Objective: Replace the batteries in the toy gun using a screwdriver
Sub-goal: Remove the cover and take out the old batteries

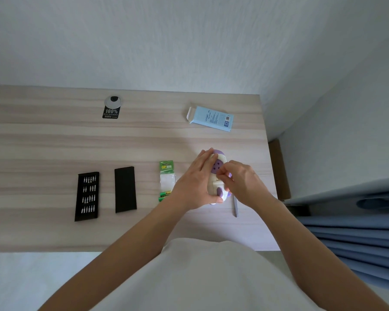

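Observation:
The white and purple toy gun (218, 167) lies on the wooden desk (54, 142) right of centre. My left hand (195, 182) grips its left side, fingers over the top end and thumb at the lower end. My right hand (240, 180) has its fingertips pinched together over the gun's middle; what they pinch is too small to tell. The grey screwdriver (235, 208) lies on the desk just below my right hand. A green pack of batteries (166, 176) sits left of the gun, with green batteries (164, 195) at its lower end.
A black tray of screwdriver bits (87, 196) and its black lid (125, 189) lie at the left. A light blue box (211, 118) lies at the back right. A round cable port with a black label (112, 106) is at the back. The desk's right edge (271, 164) is close to the gun.

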Motion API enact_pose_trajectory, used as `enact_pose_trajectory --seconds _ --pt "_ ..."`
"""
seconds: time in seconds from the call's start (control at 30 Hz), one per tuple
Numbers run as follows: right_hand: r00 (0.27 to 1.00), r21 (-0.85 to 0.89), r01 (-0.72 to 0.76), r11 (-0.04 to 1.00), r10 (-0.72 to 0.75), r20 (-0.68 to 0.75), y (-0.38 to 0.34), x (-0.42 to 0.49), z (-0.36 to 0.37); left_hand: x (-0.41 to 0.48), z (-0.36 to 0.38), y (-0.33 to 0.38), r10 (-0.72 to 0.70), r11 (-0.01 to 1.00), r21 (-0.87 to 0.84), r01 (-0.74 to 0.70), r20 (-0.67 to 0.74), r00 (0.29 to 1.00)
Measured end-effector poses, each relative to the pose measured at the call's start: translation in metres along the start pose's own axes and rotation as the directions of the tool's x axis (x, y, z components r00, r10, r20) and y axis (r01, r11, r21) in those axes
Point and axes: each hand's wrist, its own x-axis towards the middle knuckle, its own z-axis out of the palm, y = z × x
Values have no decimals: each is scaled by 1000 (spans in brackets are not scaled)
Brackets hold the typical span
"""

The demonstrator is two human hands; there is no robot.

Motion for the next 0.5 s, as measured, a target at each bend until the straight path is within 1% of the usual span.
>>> enact_pose_trajectory --seconds 0.13,0.37,0.5 --pt "998 -70 -27 997 30 47 -6 2 -3 -1 0 2 13 1000 -8 -13 -20 1000" --pt "995 -76 -43 996 50 84 -12 4 -9 -2 3 0 35 999 -28 -36 -44 998" --pt "993 -34 -55 998 58 105 -15 2 -11 -2 3 0 42 999 -27 -43 -51 998"
